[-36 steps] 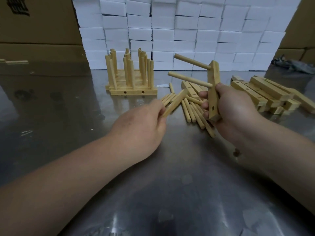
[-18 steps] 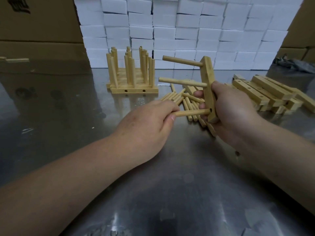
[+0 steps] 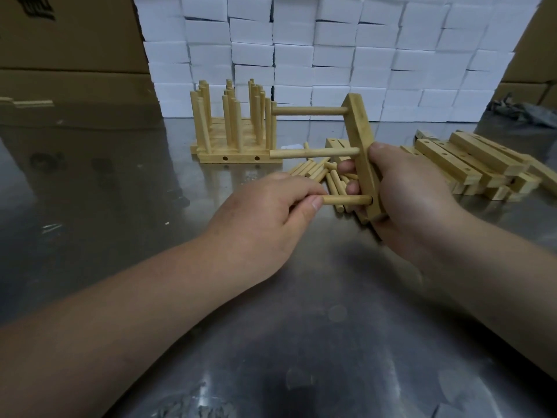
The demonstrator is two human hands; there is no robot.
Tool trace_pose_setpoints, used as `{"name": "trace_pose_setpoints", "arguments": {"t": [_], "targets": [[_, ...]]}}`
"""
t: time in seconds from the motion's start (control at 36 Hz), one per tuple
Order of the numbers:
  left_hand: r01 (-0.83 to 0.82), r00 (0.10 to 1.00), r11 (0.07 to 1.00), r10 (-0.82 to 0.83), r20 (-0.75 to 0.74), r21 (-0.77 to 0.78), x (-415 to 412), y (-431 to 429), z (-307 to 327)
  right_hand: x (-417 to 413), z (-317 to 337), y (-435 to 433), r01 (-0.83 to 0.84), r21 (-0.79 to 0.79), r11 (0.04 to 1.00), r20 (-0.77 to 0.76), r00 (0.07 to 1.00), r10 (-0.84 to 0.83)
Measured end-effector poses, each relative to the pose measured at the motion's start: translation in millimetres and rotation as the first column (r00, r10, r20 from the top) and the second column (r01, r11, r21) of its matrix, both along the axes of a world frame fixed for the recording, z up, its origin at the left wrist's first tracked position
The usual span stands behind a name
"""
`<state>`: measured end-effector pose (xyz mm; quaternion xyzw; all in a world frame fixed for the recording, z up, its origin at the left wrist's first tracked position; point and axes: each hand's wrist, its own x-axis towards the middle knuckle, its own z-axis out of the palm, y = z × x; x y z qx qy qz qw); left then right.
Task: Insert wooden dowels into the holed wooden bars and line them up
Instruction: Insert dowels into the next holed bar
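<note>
My right hand (image 3: 413, 200) grips a holed wooden bar (image 3: 360, 128), held on end above the table. Two dowels (image 3: 310, 110) stick out of the bar to the left, one above the other. My left hand (image 3: 265, 218) pinches a third dowel (image 3: 346, 200) whose right end sits in the bar's lowest hole. Under my hands lies a loose heap of dowels (image 3: 313, 171). A row of finished bars with upright dowels (image 3: 235, 128) stands at the back left.
A pile of empty holed bars (image 3: 470, 164) lies to the right on the metal table (image 3: 271, 342). White foam blocks (image 3: 331, 55) are stacked behind, with cardboard boxes (image 3: 69, 40) at the left and right. A dark rag (image 3: 524, 111) lies far right.
My left hand brought a dowel from the heap to the bar's lowest hole and pushed its end in. My right hand lowered and steadied the bar a little.
</note>
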<state>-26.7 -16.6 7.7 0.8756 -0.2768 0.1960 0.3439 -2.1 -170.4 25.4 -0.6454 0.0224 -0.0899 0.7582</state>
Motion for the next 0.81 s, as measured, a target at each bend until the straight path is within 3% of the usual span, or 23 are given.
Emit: {"name": "trace_pose_setpoints", "arguments": {"t": [0.42, 0.69, 0.81], "targets": [[0.03, 1.0, 0.999, -0.03, -0.003, -0.029, -1.2, -2.9, -1.2, -0.5, -1.3, 0.1, 0.035, 0.03, 0.999, 0.006, 0.999, -0.036], [-0.007, 1.0, 0.999, 0.008, 0.024, -0.051, -2.4, -3.1, 0.4, -3.9, -2.2, 3.3, -0.004, -0.045, 0.999, 0.051, 0.999, 0.006], [0.004, 0.997, 1.0, -0.004, 0.073, 0.001, -2.2, -3.7, 3.9, -5.7, -1.1, 4.5, -0.015, -0.031, 0.999, 0.054, 0.998, 0.017]]}}
